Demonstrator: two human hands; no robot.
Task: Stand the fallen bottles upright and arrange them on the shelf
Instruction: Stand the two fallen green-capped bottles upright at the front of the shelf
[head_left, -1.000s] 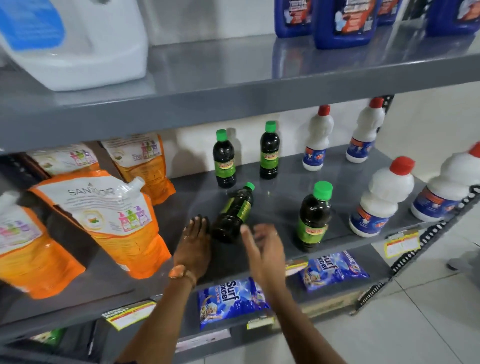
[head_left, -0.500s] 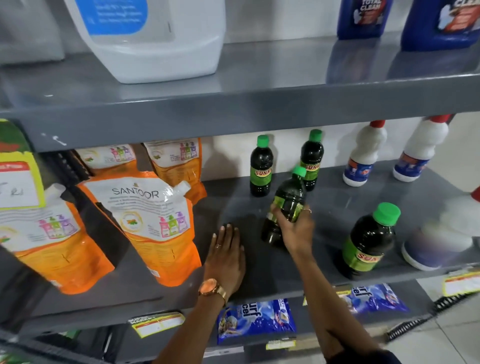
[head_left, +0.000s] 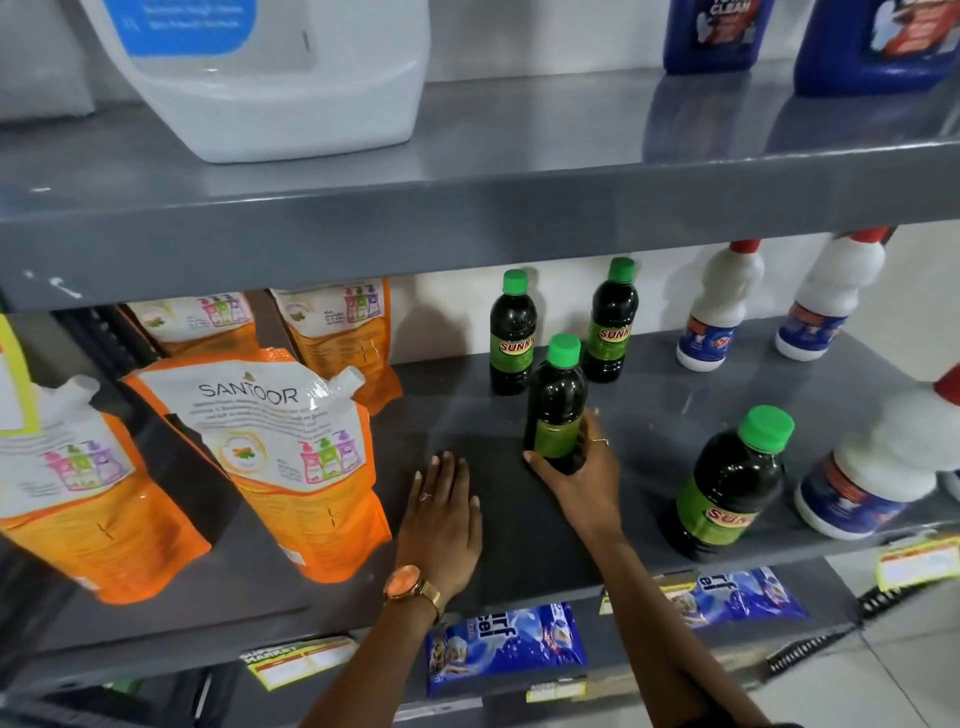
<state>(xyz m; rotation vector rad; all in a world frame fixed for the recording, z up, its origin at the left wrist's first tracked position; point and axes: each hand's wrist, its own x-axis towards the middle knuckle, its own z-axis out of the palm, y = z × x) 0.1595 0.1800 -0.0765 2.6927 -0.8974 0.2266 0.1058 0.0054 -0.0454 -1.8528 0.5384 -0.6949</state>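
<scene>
On grey metal middle shelf (head_left: 519, 530), centre: right hand (head_left: 582, 478) wrapped round lower body of dark green-capped plastic bottle (head_left: 556, 405), bottle upright, base at/near shelf surface. Left hand (head_left: 441, 519) flat on shelf, palm down, fingers spread, holding nothing. Two matching bottles upright at far edge, w/ another near right. Orange refill pouches (head_left: 291, 457) left; white red-capped bottles (head_left: 722, 312) right.
</scene>
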